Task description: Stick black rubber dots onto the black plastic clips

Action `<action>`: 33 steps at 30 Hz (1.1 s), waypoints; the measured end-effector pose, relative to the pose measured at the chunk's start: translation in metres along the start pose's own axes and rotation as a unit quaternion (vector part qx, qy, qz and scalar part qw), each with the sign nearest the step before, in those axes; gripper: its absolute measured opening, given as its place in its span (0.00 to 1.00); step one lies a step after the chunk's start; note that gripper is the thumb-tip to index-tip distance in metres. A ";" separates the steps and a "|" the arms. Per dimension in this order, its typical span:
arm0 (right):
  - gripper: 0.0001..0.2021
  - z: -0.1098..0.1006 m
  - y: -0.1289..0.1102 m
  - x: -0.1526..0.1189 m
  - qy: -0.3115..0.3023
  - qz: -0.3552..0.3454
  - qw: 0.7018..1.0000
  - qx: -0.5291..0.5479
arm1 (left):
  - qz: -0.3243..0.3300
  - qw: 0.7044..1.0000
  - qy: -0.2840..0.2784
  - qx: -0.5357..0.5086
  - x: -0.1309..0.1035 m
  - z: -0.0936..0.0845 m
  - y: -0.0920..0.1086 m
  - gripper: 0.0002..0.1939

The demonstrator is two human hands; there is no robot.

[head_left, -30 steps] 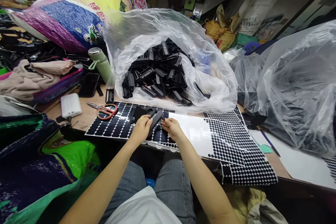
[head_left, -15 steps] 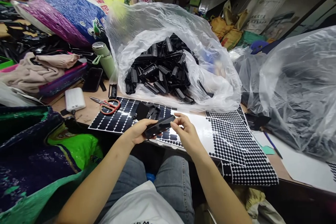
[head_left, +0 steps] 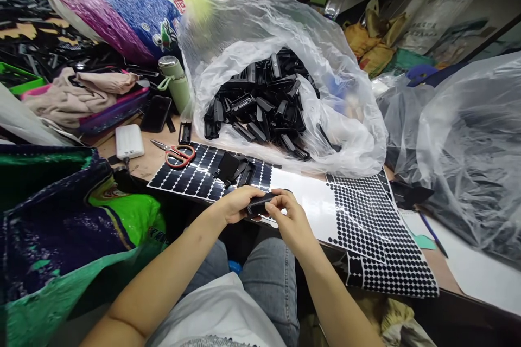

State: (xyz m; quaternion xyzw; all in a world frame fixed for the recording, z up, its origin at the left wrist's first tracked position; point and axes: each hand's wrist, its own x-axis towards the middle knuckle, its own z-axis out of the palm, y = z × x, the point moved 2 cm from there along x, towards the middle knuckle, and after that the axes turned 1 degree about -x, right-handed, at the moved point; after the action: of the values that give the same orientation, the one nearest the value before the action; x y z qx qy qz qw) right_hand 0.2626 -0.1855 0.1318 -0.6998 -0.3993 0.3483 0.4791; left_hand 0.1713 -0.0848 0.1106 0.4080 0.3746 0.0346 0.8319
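Note:
Close in front of my lap, a long black plastic piece (head_left: 259, 204) with a textured top face is gripped in my left hand (head_left: 236, 204), the thumb lying along its upper side. My right hand (head_left: 290, 218) is closed around the other end, fingertips and thumb pressed to it; part of that end is hidden. Just beyond, several black parts (head_left: 234, 169) lie on a sheet of dark rectangular stickers (head_left: 189, 180). Right of my hands is a sheet of round black stickers (head_left: 360, 211), overhanging the table's front edge.
A clear plastic bag (head_left: 345, 143) spills black plastic parts (head_left: 260, 111) at the back. Red-handled scissors (head_left: 182, 156), a white power bank (head_left: 129, 141), a phone (head_left: 156, 114) and a green bottle (head_left: 174, 84) stand to the left. A second bag (head_left: 468, 152) bulges at right.
The black piece has been turned to lie flatter between my hands, its textured face now showing. Both hands sit slightly lower and further right in view; the camera has shifted too.

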 end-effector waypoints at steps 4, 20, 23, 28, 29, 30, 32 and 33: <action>0.07 0.000 0.001 -0.002 0.001 0.003 1.000 -0.013 | 0.000 1.000 -0.005 0.002 0.004 -0.002 -0.005 0.06; 0.08 0.005 0.004 -0.007 0.041 -0.009 0.997 -0.059 | 0.006 1.000 0.007 0.008 0.000 0.005 -0.005 0.07; 0.08 0.006 0.005 -0.007 0.043 -0.014 0.996 -0.071 | 0.003 1.000 0.014 0.005 0.001 0.005 -0.006 0.06; 0.07 0.014 0.010 -0.008 0.071 -0.040 0.992 -0.101 | 0.010 1.000 0.012 0.009 0.004 0.005 -0.012 0.06; 0.06 0.014 0.013 -0.008 0.090 -0.046 0.989 -0.105 | 0.016 0.999 0.016 0.022 0.006 0.005 -0.013 0.07; 0.06 0.012 0.017 -0.006 0.117 -0.049 0.986 -0.107 | 0.034 0.998 0.030 0.046 0.007 0.003 -0.014 0.08; 0.13 0.004 0.029 -0.001 0.176 -0.034 0.978 -0.107 | 0.125 0.977 0.104 0.138 0.012 -0.004 -0.013 0.11; 0.16 -0.003 0.036 0.002 0.199 -0.016 0.974 -0.108 | 0.191 0.946 0.164 0.203 0.015 -0.009 -0.011 0.11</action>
State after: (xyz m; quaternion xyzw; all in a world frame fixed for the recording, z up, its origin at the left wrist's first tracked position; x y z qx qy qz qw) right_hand 0.2743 -0.1925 0.0982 -0.7963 -0.3425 0.1492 0.4757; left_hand 0.1733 -0.0807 0.0904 0.6205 0.4203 0.1829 0.6364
